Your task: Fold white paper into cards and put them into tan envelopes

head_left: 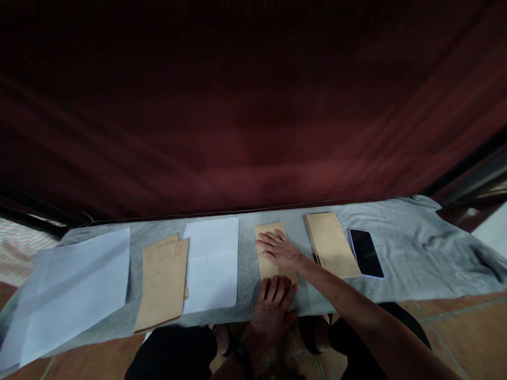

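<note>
A tan envelope [269, 233] lies on the grey cloth [409, 244] in the middle. My right hand [279, 249] lies flat on its upper part, fingers stretched out and pointing left. My left hand [273, 305] rests flat on its near end at the table's front edge, fingers spread; a dark band is on that wrist. Neither hand grips anything.
To the right lie a stack of tan envelopes [331, 244] and a black phone [366, 252]. Leftward are a white sheet [212, 264], more tan envelopes [164, 282] and a large white sheet [67, 293]. A dark red curtain [250, 128] hangs behind. Tiled floor lies below.
</note>
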Tool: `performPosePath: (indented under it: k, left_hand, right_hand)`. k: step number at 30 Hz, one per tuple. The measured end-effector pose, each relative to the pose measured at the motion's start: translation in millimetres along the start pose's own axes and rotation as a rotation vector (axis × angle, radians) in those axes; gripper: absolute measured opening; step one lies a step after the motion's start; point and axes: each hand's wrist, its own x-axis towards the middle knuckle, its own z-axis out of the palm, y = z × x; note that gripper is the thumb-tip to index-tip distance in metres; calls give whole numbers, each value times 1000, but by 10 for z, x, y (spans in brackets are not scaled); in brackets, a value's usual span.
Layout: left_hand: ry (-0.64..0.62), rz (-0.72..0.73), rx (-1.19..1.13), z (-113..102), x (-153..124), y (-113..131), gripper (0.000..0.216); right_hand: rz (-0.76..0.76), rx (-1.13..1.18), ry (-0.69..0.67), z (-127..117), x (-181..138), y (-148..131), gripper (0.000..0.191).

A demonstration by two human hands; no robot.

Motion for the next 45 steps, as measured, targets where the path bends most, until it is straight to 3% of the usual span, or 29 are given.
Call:
performPosePath:
  k: [6,12,20,26,33,37,41,45]
  left_hand:
    - [22,-16,-8,-19,17,25,67]
    - [30,-35,3,4,13,33,64]
    - [51,-19,-1,71,18,7,63]
    - [75,-41,-38,141,9,31,55]
    - [37,22,-76,1,-120,-39,63]
    - [22,-42,-82,-48,-165,-68,58]
    - [18,-125,-113,-2,70,-88,53]
    - [38,-107,-137,92,443,-191,54]
  right_hand:
    - [126,-22,32,15,230,182,45]
    - [197,-29,24,38,254,162,49]
    - [58,38,-39,-20,-346,-98,49]
    - [55,159,-45,-145,-834,-342,49]
    - [61,177,45,-208,-1300,-562,55]
    - [26,137,61,-282,-1502,-666,64]
    - [35,134,57,-316,-1552,-729,61]
    - [73,156,80,-282,-1544,-747,53]
